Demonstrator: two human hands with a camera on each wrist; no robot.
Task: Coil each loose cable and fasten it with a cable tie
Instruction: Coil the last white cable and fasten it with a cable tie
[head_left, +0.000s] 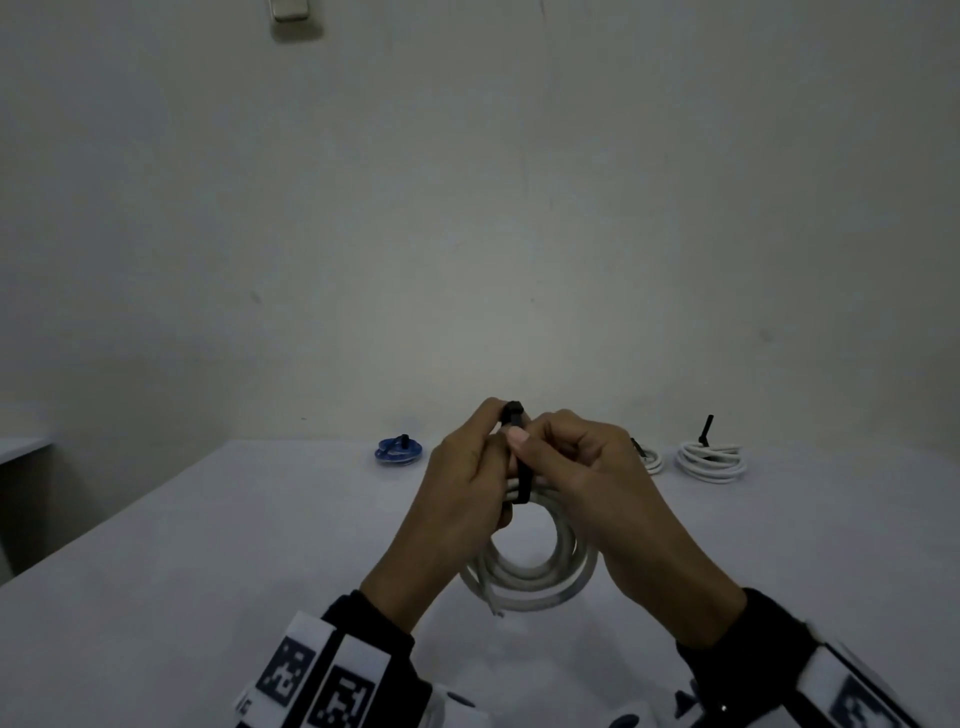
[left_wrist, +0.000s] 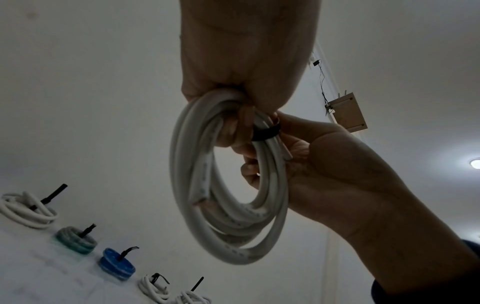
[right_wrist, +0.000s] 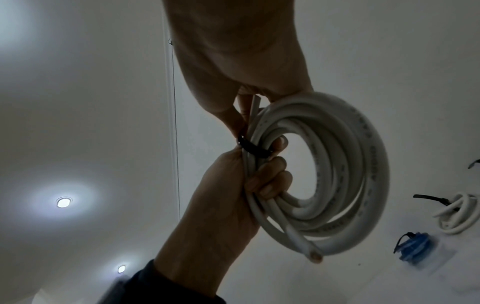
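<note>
The left hand (head_left: 457, 483) sits just below the middle of the head view, fingers curled around the top of a white cable coil (head_left: 530, 566), with thumb and forefinger pinching the head of a black cable tie (head_left: 521, 457). The right hand (head_left: 587, 478) meets it from the right, thumb pressed on the tie's strap and the other fingers curled through the coil's opening. The tie is wrapped once around the bundled turns at the top of the coil, and the coil hangs below both hands, above the white table (head_left: 208, 545). One cut end of the cable (right_wrist: 315, 258) juts out at the coil's lower edge in the right wrist view.

The two hands cover the top part of the coil and most of the tie's lock, so how far the strap is pulled through cannot be told.

Along the table's far edge lie other bundles that already wear ties: a blue coil (head_left: 398, 451) left of the hands, a white coil (head_left: 710, 460) at the right with its black tail standing upright, and a small white coil (head_left: 649, 460) half hidden behind the right hand. The left wrist view, lower left, also shows a green coil (left_wrist: 76, 239) and a larger white bundle (left_wrist: 27, 211) in the same row. No container is visible.

Dark sleeves with patterned marker bands (head_left: 322, 680) fill the bottom of the head view.
</note>
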